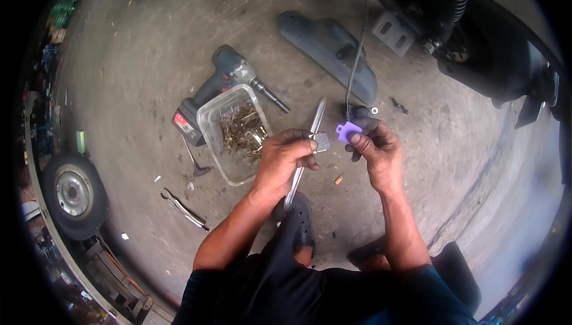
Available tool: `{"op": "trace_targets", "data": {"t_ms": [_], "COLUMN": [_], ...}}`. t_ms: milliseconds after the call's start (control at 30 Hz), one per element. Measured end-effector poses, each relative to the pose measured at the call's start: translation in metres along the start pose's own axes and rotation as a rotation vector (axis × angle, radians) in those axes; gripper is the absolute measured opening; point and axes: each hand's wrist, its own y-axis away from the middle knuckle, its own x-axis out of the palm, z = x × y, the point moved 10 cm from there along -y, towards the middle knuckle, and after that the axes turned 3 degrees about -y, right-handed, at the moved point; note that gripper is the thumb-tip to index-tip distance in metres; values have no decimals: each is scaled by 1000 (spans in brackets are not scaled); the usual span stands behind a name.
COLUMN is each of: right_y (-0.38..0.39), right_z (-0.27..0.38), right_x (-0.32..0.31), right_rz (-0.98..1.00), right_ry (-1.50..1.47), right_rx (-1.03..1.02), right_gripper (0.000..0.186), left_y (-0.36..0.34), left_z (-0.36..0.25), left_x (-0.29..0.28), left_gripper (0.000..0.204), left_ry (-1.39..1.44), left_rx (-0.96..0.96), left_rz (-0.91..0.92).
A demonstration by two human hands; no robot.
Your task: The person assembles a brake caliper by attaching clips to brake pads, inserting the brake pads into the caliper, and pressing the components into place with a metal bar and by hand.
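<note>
My left hand (290, 157) pinches a small squarish brake pad (322, 141), its grey speckled face showing. In my right hand (380, 152) is a purple brake pad (347, 132) with a holed tab, gripped between thumb and fingers. The two pads are held side by side, a short gap apart. A long silver lever bar (320, 113) runs beneath my left hand, which covers its middle. Just beyond my right hand, a black hose (357, 62) leads down to a dark part (360, 112), partly hidden by the fingers.
Left of my hands are a clear plastic tub (208, 137) of small metal pieces, an impact wrench (217, 74), a hammer (195, 165) and pliers (183, 209). A black plastic cover (328, 50) lies ahead. A vehicle's underside (488, 62) is at right, a wheel (73, 192) at left.
</note>
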Motion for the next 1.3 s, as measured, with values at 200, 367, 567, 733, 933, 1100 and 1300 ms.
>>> {"op": "trace_targets", "data": {"t_ms": [200,367,567,733,933,1100,1300], "right_y": [1,1,1,0,-5,-6,-12], "right_z": [-6,-10,-10,-17,-50,-59,-53], "right_x": [9,13,12,18,9,-4,-5], "right_rz": [104,124,142,210,222,228,285], "right_ry": [63,59,41,-178,-545,-599,-492], "right_rx": [78,77,37,121,272,358,422], "right_gripper": [22,20,19,22,22,18,23], "left_y": [-1,6,20,19,-6,-12,-10], "left_z": [-8,-22,-34,-36,-6,2,-5], "left_x": [4,12,22,23,20,28,37], "left_gripper": [17,15,17,17,15,23,25], "left_ry": [-129,-281,-464,-367,-193,-450,-575], "left_rx": [38,179,274,321,123,-17,-88], "left_rz": [35,25,37,79,185,296,504]}}
